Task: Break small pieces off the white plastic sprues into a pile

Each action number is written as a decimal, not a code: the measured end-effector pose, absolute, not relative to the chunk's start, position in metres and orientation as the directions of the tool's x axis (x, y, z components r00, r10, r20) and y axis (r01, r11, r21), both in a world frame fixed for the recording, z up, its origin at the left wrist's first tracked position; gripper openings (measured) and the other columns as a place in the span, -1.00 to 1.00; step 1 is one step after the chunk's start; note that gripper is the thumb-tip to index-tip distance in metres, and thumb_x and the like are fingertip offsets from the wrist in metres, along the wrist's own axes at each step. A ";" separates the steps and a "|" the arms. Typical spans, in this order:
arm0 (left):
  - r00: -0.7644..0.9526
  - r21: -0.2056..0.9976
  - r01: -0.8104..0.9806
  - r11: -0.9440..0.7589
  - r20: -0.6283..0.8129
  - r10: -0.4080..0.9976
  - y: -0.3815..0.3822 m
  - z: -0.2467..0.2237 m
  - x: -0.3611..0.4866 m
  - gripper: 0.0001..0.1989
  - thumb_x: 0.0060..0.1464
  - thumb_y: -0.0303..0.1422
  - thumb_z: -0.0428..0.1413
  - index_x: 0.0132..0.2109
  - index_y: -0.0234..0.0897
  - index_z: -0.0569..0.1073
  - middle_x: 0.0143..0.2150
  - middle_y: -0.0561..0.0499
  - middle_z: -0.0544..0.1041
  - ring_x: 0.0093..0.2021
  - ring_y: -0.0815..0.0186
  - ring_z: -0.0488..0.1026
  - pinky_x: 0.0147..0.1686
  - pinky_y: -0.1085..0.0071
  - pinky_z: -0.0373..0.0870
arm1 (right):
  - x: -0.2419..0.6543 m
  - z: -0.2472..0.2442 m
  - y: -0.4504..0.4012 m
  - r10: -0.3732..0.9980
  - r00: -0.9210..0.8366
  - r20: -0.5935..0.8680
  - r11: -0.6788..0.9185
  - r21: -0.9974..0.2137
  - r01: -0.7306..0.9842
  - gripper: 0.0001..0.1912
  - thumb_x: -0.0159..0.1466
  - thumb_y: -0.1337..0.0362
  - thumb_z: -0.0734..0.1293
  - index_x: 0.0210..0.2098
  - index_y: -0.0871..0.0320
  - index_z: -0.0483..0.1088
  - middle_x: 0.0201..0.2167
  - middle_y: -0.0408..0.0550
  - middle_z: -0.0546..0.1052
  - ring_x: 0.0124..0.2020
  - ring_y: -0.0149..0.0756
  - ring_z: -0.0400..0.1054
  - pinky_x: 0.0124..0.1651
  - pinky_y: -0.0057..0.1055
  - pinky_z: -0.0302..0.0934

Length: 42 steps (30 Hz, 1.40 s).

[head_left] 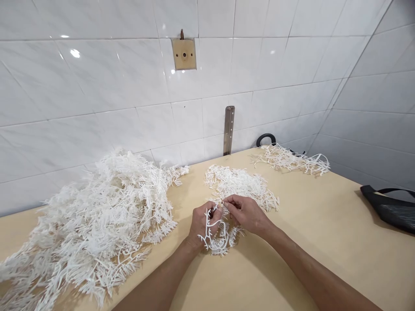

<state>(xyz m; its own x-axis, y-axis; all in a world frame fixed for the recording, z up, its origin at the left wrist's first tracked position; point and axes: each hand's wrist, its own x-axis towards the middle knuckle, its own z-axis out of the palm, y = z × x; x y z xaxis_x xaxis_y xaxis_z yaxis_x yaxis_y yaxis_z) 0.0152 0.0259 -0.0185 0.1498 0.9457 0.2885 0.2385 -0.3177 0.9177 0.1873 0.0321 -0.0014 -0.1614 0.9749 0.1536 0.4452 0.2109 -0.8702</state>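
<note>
My left hand (pixel 202 223) is closed round a white branching plastic sprig (pixel 207 235), whose curved, twiggy stems hang below the fingers over the table. Close beside it, my right hand (pixel 244 211) pinches at the upper part of the same sprig with thumb and forefinger. The two hands' fingertips nearly meet; the exact spot they grip is too small to make out. Just behind the hands lies a small heap of short white sprigs (pixel 241 183). To the left spreads a much larger pile of white branching sprigs (pixel 119 220).
Bare white stems (pixel 292 160) lie at the table's (pixel 324 224) far right corner, near a black ring (pixel 266 139). A black bag (pixel 387 209) sits at the right edge. A metal strip (pixel 228 129) leans against the tiled wall (pixel 136 73).
</note>
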 end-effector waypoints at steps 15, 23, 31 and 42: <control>0.177 0.934 0.241 -0.264 0.226 0.958 0.029 -0.012 0.012 -0.76 0.05 -0.29 0.10 -0.51 -0.28 0.31 -0.58 0.13 0.26 -0.55 0.45 0.17 -0.51 0.49 0.14 | 0.179 -0.030 0.042 0.985 -0.110 0.132 0.155 -0.957 0.247 -0.74 0.23 0.06 0.32 -0.27 0.14 0.44 -0.59 -0.19 0.44 -0.68 -0.42 0.26 -0.65 -0.48 0.24; 0.121 0.902 0.301 -0.309 0.285 0.951 0.033 -0.021 0.014 -0.82 0.01 -0.32 0.11 -0.50 -0.28 0.35 -0.57 0.11 0.33 -0.54 0.43 0.22 -0.51 0.50 0.15 | 0.180 -0.025 0.040 0.983 -0.092 0.160 0.178 -0.951 0.253 -0.78 0.20 0.10 0.33 -0.31 0.14 0.40 -0.56 -0.18 0.43 -0.64 -0.42 0.27 -0.66 -0.51 0.23; 0.113 0.879 0.349 -0.325 0.305 0.946 0.041 -0.026 0.014 -0.84 -0.02 -0.31 0.12 -0.48 -0.29 0.41 -0.59 0.13 0.33 -0.55 0.43 0.22 -0.47 0.48 0.16 | 0.176 -0.024 0.038 0.978 -0.043 0.202 0.207 -0.951 0.229 -0.83 0.14 0.17 0.33 -0.38 0.15 0.39 -0.60 -0.19 0.43 -0.67 -0.44 0.24 -0.64 -0.50 0.22; 0.083 0.914 0.308 -0.265 0.252 0.964 0.041 -0.026 0.013 -0.80 -0.02 -0.29 0.14 -0.49 -0.32 0.40 -0.57 0.11 0.31 -0.54 0.42 0.20 -0.49 0.47 0.12 | 0.175 -0.031 0.042 0.962 -0.030 0.271 0.268 -0.918 0.293 -0.82 0.16 0.15 0.29 -0.39 0.15 0.40 -0.62 -0.19 0.43 -0.61 -0.40 0.28 -0.53 -0.47 0.21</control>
